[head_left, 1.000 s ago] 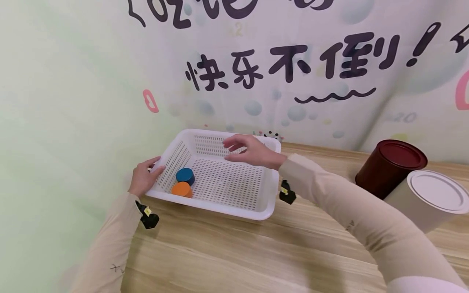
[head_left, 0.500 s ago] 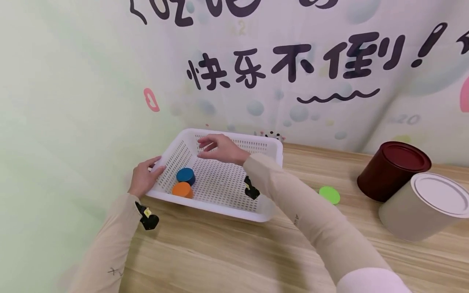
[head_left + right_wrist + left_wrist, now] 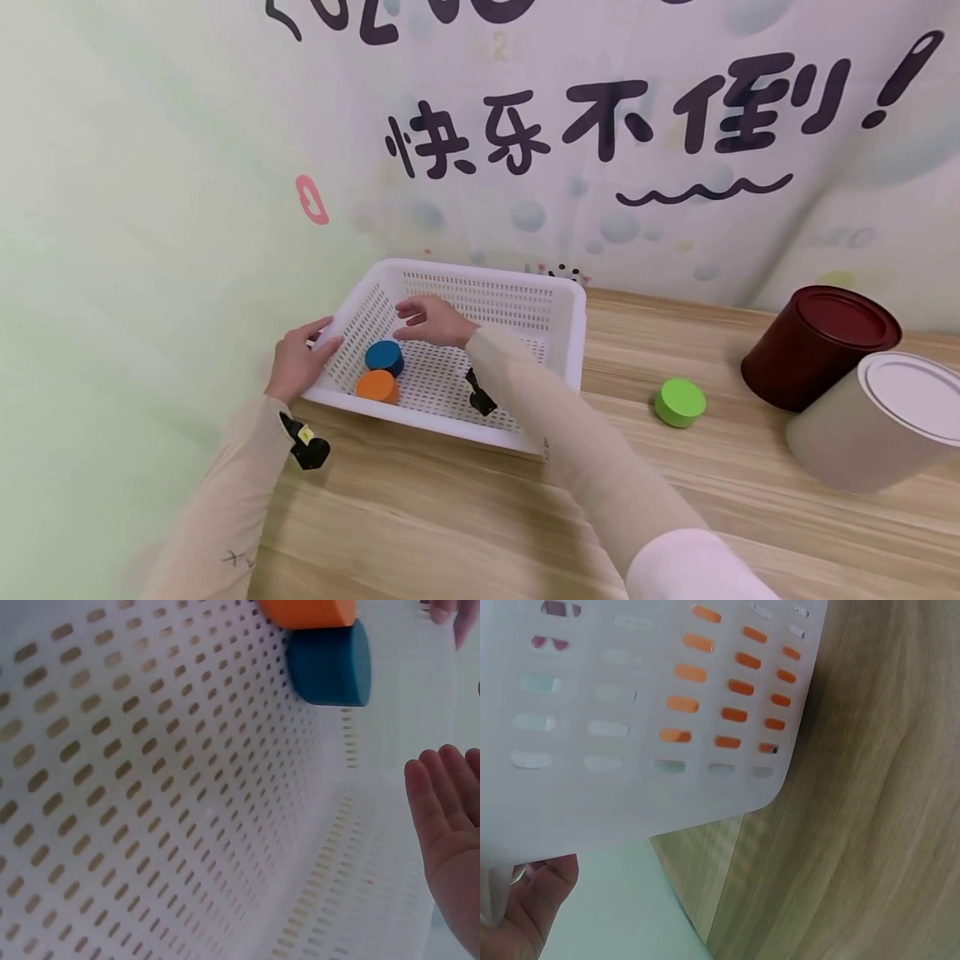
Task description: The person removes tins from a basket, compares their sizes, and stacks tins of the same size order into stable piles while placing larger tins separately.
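Observation:
A white slotted plastic basket (image 3: 450, 431) stands on the wooden table in the head view. My left hand (image 3: 296, 364) grips its left rim, thumb over the edge; the left wrist view catches part of that hand (image 3: 532, 911) below the basket's wall (image 3: 592, 802). Inside, near the left wall, a blue cylinder (image 3: 385, 356) touches an orange cylinder (image 3: 377, 386). My right hand (image 3: 437, 322) hovers over the basket's inside, just right of the blue cylinder. Its fingers extend with nothing between them, as the right wrist view of the hand (image 3: 457, 847) also shows.
To the right of the basket, a green cylinder (image 3: 680, 403) sits on the table (image 3: 450, 517). Farther right stand a dark red can (image 3: 787, 354) and a white can (image 3: 855, 429), close together. A printed curtain (image 3: 637, 250) hangs right behind the basket.
My right hand has moved left across the basket and lower, toward the blue cylinder. The green cylinder came into sight as the right arm swung away. My left hand stays on the rim.

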The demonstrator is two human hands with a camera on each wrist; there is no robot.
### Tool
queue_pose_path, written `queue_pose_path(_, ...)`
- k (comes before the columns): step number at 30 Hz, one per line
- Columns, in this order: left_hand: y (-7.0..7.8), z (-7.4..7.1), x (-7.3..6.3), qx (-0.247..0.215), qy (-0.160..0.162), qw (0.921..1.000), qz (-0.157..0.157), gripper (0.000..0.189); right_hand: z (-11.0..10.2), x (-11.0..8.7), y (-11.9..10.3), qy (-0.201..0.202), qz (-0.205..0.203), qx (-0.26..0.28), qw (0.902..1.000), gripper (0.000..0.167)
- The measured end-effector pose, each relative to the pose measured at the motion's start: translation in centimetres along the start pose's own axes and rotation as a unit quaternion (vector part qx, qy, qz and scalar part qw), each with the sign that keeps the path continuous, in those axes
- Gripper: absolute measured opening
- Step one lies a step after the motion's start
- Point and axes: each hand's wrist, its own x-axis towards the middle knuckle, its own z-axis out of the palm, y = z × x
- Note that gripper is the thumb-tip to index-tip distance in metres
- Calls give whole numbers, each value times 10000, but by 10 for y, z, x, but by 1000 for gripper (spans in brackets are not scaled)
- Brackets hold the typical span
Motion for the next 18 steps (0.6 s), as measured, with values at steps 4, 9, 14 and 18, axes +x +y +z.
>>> queue_pose_path(4,0,0,0,-6,-20,10000,11,50,7,3,4,-401,64,-308,9987,53)
queue_pose_path(9,2,0,1,-9,-29,10000,20,50,14,6,6,-1254,152,-876,9881,59)
queue_pose_path(14,1,0,2,-23,-1,10000,-48,50,23,11,7,-1772,222,-1265,9758,63)
queue_pose_path(18,-1,1,2,-24,-16,10000,-74,50,26,13,10,-1906,213,-1360,9720,63)
